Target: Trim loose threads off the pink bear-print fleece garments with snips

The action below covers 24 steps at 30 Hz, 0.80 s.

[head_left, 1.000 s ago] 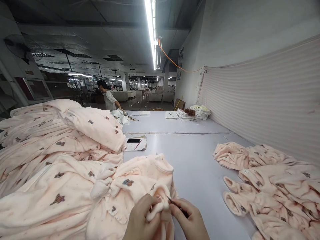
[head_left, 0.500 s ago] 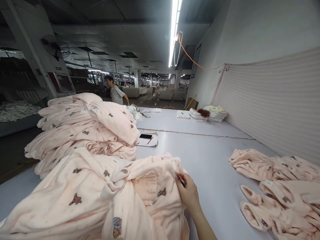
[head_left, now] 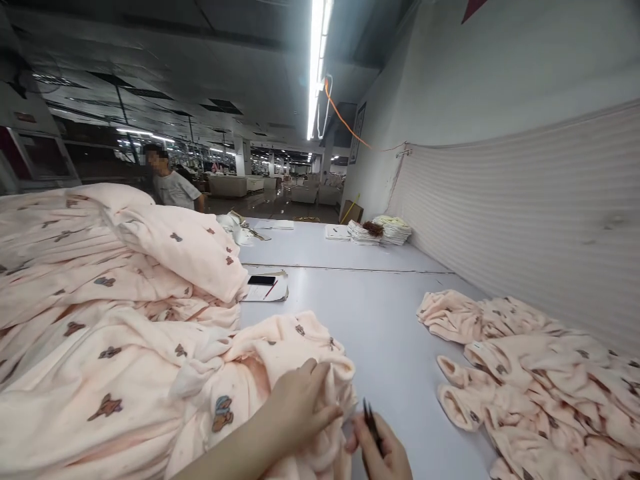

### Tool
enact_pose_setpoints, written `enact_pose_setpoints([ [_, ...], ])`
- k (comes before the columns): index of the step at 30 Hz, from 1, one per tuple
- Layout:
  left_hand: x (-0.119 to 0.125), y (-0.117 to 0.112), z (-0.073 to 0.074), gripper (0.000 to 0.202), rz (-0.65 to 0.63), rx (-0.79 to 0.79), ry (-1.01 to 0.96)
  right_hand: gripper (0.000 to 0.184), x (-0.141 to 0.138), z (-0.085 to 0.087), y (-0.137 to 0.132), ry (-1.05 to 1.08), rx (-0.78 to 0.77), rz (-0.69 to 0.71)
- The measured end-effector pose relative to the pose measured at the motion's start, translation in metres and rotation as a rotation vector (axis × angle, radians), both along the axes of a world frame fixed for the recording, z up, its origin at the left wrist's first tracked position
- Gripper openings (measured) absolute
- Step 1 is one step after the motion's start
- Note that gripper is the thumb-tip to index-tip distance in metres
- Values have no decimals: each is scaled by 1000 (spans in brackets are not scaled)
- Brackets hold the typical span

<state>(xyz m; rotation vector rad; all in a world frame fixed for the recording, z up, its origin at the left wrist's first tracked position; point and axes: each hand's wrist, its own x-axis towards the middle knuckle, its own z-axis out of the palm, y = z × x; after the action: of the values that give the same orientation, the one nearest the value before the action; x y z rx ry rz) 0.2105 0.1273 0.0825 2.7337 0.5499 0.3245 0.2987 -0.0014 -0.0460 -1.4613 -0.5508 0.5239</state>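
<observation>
A pale pink plush garment (head_left: 250,400) with printed bears lies heaped in front of me. My left hand (head_left: 303,407) reaches over its right-hand part, fingers closed on the fabric near the edge. Beside that edge, my right hand (head_left: 380,443) is closed round dark thread snips (head_left: 369,420), their two slim points upward and slightly apart. The tips sit near the cloth; I cannot tell whether they touch it.
A tall pile of the same pink fabric (head_left: 165,247) rises at the left. More pink garments (head_left: 540,380) lie at the right. Ahead are a phone (head_left: 261,280) on papers and folded white stacks (head_left: 365,232). A person (head_left: 175,187) stands beyond the pile.
My left hand has come into view onto the garment. My right hand with the snips has moved down and nearer me, off the garment's top. The view has turned right.
</observation>
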Motion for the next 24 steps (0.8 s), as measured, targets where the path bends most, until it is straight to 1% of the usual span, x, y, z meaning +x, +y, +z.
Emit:
enact_pose_setpoints([
  [2,3,-9,-22,26,17,104,91,40,26,-3,4,-46,-35,-140],
  [3,1,-12,-30,27,3,145,121,36,37,-5,8,-28,-56,-169],
  [5,-6,-17,-41,23,-54,224,150,33,51,-9,22,25,-74,-183],
  [8,-18,-15,-52,13,-142,343,117,29,52,-11,43,90,-8,-173],
  [9,-21,-13,-56,8,-165,396,80,27,49,-9,47,116,24,-162],
  [10,-24,-10,-60,8,-189,446,24,26,45,-5,49,143,59,-148],
  [13,-28,-1,-70,25,-252,538,-181,25,35,12,43,208,153,-75],
  [15,-26,0,-71,44,-218,521,-260,26,31,22,34,228,203,-4],
  [16,-23,0,-70,51,-166,489,-267,26,30,26,30,227,227,32],
  [17,-20,-1,-67,52,-112,447,-264,27,29,29,27,214,251,60],
  [19,-14,-4,-61,43,-44,322,-241,27,27,31,23,154,281,100],
  [21,-11,-6,-55,30,-53,204,-223,28,25,31,21,88,285,96],
  [23,-13,-6,-53,20,-101,183,-253,29,22,30,20,61,274,89],
  [24,-15,-6,-54,18,-121,211,-284,30,20,31,19,59,269,95],
])
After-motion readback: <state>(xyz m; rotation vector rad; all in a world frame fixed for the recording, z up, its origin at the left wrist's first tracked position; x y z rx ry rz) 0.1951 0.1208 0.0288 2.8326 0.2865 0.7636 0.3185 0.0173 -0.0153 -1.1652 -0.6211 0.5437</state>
